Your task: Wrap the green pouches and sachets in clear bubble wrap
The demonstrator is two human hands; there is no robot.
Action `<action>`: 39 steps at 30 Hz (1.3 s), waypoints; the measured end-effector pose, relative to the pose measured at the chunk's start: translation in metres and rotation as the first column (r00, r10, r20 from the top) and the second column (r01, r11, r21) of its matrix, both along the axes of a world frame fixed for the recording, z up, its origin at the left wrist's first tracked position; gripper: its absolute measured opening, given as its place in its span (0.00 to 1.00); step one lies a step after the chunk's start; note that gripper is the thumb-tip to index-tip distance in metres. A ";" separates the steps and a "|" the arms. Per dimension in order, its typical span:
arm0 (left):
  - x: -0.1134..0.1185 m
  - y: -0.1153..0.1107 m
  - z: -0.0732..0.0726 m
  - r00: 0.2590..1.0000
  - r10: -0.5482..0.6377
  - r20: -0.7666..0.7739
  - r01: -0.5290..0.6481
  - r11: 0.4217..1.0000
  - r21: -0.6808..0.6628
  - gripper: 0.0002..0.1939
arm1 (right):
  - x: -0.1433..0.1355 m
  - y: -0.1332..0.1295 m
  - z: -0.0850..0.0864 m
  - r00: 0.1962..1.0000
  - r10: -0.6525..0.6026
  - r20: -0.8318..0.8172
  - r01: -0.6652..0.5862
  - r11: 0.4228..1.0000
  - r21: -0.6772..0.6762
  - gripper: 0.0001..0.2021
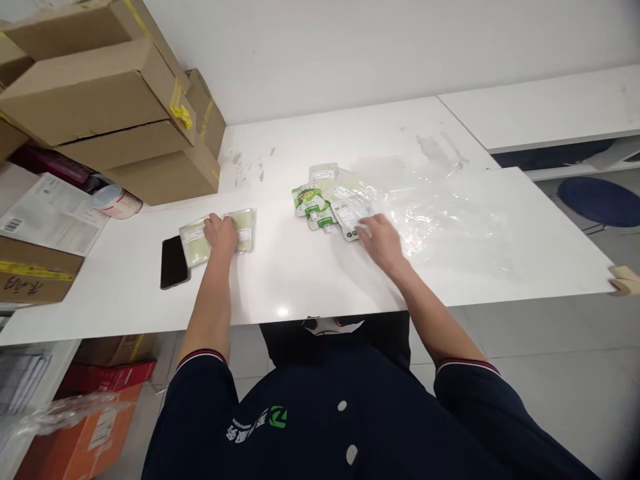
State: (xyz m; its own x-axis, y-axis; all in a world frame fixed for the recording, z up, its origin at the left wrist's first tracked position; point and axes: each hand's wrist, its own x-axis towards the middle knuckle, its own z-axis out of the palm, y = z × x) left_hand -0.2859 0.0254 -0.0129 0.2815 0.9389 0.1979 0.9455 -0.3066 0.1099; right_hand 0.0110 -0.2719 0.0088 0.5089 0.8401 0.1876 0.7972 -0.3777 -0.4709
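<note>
My left hand (221,231) is at the left of the table, its fingers bent down onto flat pale green packets (245,229) with white labels. It covers the place where the packets meet. My right hand (383,240) has thumb and fingers at the lower edge of a white-and-green pouch (346,215), pinching its corner. That pouch lies on a loose pile with green printed spout pouches (321,216) and another pale green packet (323,173). A clear plastic bag (435,213) spreads out to the right of the pile, beside my right hand.
A black phone (174,262) lies left of the packets. Stacked cardboard boxes (100,100) and a round can (117,201) stand at the left. The white table (295,280) meets the wall behind. A blue stool (600,201) is at the right.
</note>
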 end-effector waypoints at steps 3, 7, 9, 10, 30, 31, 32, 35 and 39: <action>-0.002 -0.011 0.007 0.999 0.000 0.046 -0.003 0.999 0.054 0.22 | 0.039 -0.017 0.000 0.971 -0.139 0.193 0.165 0.978 -0.125 0.28; 0.009 -0.047 0.015 0.975 -0.086 0.204 0.055 0.987 0.153 0.22 | 0.064 -0.033 -0.012 0.988 -0.073 0.136 0.116 0.931 -0.345 0.23; 0.024 -0.073 0.014 0.933 -0.207 0.294 0.157 0.970 0.186 0.19 | 0.066 -0.037 -0.015 0.989 -0.113 0.095 0.135 0.954 -0.269 0.19; 0.032 -0.087 0.012 0.894 -0.265 0.360 0.205 0.959 0.197 0.18 | 0.065 -0.038 -0.015 0.983 -0.163 0.085 0.175 0.972 -0.159 0.19; 0.111 -0.176 0.013 0.185 0.346 0.920 0.599 0.702 -0.385 0.28 | -0.003 -0.011 -0.036 0.455 0.011 -0.890 0.286 0.945 0.158 0.30; 0.103 -0.176 0.013 0.194 0.307 0.932 0.579 0.731 -0.362 0.26 | -0.008 -0.011 -0.036 0.562 0.001 -0.827 0.266 0.947 0.182 0.31; 0.094 -0.177 0.014 0.208 0.267 0.941 0.564 0.754 -0.338 0.24 | -0.014 -0.011 -0.034 0.674 0.005 -0.739 0.234 0.947 0.219 0.32; 0.070 -0.187 0.024 0.238 0.169 0.956 0.577 0.767 -0.280 0.19 | -0.041 -0.006 -0.025 0.883 0.092 -0.459 0.023 0.971 0.240 0.31; 0.038 -0.204 0.038 0.188 0.119 0.975 0.539 0.817 -0.203 0.16 | -0.072 0.016 -0.015 0.819 0.341 -0.462 -0.308 0.940 0.148 0.16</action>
